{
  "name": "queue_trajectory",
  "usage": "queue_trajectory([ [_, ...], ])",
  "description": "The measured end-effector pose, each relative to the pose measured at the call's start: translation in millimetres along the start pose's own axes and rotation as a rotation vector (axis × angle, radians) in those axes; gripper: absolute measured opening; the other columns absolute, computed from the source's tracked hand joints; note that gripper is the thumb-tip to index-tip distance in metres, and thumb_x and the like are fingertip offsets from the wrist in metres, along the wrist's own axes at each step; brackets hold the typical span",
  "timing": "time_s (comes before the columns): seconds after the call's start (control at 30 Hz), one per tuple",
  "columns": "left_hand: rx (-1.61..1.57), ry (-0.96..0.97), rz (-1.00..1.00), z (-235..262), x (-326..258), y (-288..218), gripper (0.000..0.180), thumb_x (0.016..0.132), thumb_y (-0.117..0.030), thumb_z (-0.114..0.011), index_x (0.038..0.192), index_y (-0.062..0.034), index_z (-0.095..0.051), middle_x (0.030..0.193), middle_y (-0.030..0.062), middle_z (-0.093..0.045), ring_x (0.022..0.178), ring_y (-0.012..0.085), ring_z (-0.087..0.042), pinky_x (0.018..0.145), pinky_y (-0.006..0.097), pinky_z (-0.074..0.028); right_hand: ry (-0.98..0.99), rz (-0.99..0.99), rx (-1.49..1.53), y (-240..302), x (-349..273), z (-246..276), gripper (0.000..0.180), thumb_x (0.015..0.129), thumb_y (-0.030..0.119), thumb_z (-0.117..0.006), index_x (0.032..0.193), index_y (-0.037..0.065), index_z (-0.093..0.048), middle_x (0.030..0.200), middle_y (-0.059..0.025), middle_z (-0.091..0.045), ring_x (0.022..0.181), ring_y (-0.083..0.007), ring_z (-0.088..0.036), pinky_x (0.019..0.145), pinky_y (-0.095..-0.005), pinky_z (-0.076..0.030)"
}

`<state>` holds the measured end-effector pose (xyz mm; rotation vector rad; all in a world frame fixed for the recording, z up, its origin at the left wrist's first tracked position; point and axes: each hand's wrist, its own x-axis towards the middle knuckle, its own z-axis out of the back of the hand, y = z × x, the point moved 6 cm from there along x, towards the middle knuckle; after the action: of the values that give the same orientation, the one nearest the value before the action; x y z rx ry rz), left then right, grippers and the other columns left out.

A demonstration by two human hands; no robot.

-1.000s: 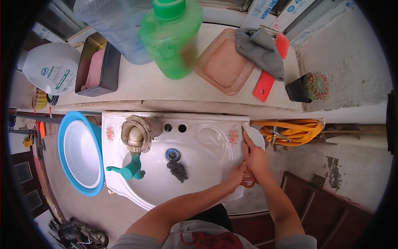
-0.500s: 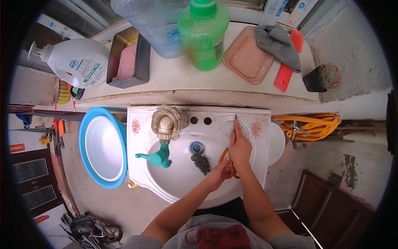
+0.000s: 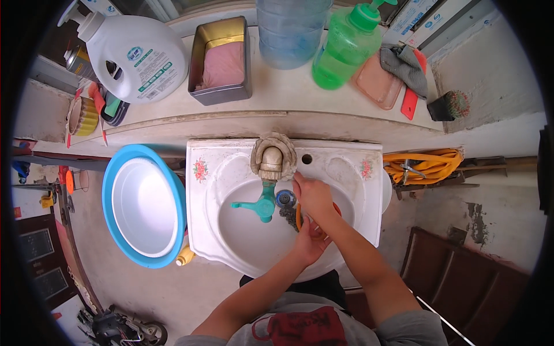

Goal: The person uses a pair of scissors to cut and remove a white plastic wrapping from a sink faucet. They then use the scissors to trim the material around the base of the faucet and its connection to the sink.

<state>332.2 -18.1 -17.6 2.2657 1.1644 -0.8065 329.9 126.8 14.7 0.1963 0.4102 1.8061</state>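
Observation:
Over the white basin (image 3: 254, 248), both hands are close together on what look like orange-handled scissors (image 3: 299, 218). My left hand (image 3: 311, 241) is closed around the handle loops. My right hand (image 3: 314, 199) is closed farther forward, its fingertips at the back ledge beside the faucet's cloth-wrapped base (image 3: 277, 144); the blades are hidden beneath it. Left of the hands is the faucet's green tap (image 3: 262, 205). A dark scouring pad (image 3: 287, 216), partly covered by the hands, lies by the drain (image 3: 284, 199). One round hole (image 3: 307, 158) shows in the ledge.
A blue-rimmed tub (image 3: 179, 213) stands left of the basin. Along the shelf are a white jug (image 3: 138, 57), a tin with pink cloth (image 3: 222, 63), a water bottle (image 3: 288, 34), a green pump bottle (image 3: 346, 49), a grey cloth (image 3: 404, 69) and a potted cactus (image 3: 447, 106). A yellow hose (image 3: 424, 167) hangs right.
My right hand has moved left along the back ledge, from the right side to beside the faucet base. The left hand and scissors stay with it. The whole view has shifted.

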Motion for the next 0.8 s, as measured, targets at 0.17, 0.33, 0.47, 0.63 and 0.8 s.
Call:
queue_trajectory([
  [0.17,-0.101,0.2,0.093,-59,-4,-3,0.044,0.093,-0.043,-0.035,0.118,-0.0099,-0.049,0.117,0.0039,-0.051,0.117,0.0194,-0.043,0.103,0.039,-0.032,0.262,0.151,0.011,-15,22,18,0.043,0.084,0.025,-0.052,0.127,0.022,-0.048,0.067,-0.0147,-0.061,0.064,-0.0318,-0.061,0.059,-0.0429,-0.05],
  [0.33,-0.16,0.565,0.051,-110,39,-23,0.034,0.09,-0.025,-0.038,0.119,-0.009,-0.046,0.123,0.0059,-0.049,0.116,0.0203,-0.043,0.103,0.039,-0.033,0.563,0.436,-0.221,-7,66,38,0.045,0.083,0.017,-0.05,0.127,0.026,-0.049,0.096,-0.0171,-0.062,0.091,-0.0301,-0.06,0.079,-0.0423,-0.047],
  [0.47,0.021,0.309,-0.101,-128,66,-29,0.033,0.091,-0.023,-0.036,0.119,-0.0067,-0.045,0.124,0.0072,-0.049,0.114,0.0205,-0.046,0.101,0.037,-0.035,0.616,0.372,-0.011,-33,77,33,0.037,0.087,0.013,-0.049,0.123,0.019,-0.053,0.104,-0.0167,-0.06,0.093,-0.0329,-0.057,0.083,-0.041,-0.045],
  [0.63,0.105,0.272,-0.115,-132,64,-16,0.038,0.097,-0.035,-0.033,0.125,-0.0086,-0.037,0.124,0.0075,-0.049,0.114,0.0204,-0.046,0.1,0.036,-0.036,0.802,0.296,0.288,-53,71,16,0.039,0.09,0.013,-0.047,0.129,0.02,-0.047,0.118,-0.0181,-0.055,0.098,-0.0302,-0.056,0.089,-0.0343,-0.041],
  [0.8,0.083,0.24,-0.207,-132,72,-9,0.043,0.096,-0.038,-0.035,0.129,-0.0109,-0.03,0.125,0.0079,-0.048,0.117,0.0207,-0.044,0.101,0.035,-0.035,1.089,0.302,0.281,-52,61,7,0.041,0.09,0.013,-0.048,0.13,0.021,-0.046,0.115,-0.0177,-0.057,0.095,-0.0297,-0.056,0.086,-0.0314,-0.042],
])
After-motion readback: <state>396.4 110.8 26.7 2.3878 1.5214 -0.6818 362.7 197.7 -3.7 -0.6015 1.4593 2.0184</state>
